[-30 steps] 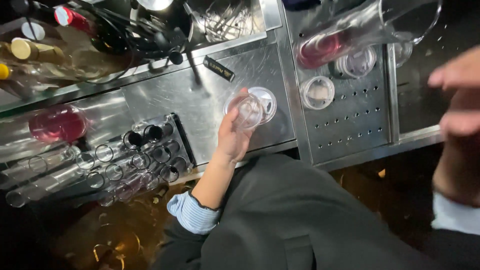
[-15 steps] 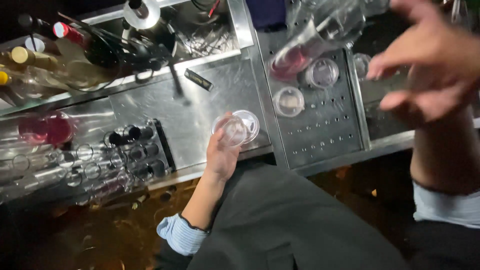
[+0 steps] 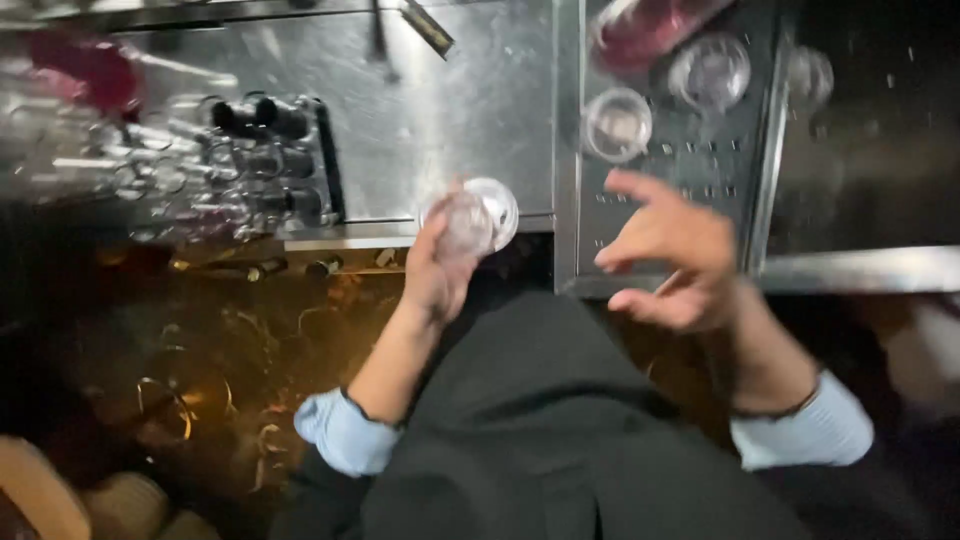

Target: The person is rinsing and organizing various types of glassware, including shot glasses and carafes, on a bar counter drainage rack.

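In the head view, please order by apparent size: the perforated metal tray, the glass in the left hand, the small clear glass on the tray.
1. Perforated metal tray, clearly largest.
2. Glass in the left hand.
3. Small clear glass.
The two glasses look close; the held one may be nearer the camera, so their order is unsure.

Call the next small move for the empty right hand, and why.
Probably bring the right hand across to the clear glass that the left hand holds at the steel counter's front edge: the right is open, holds nothing and hovers close by.
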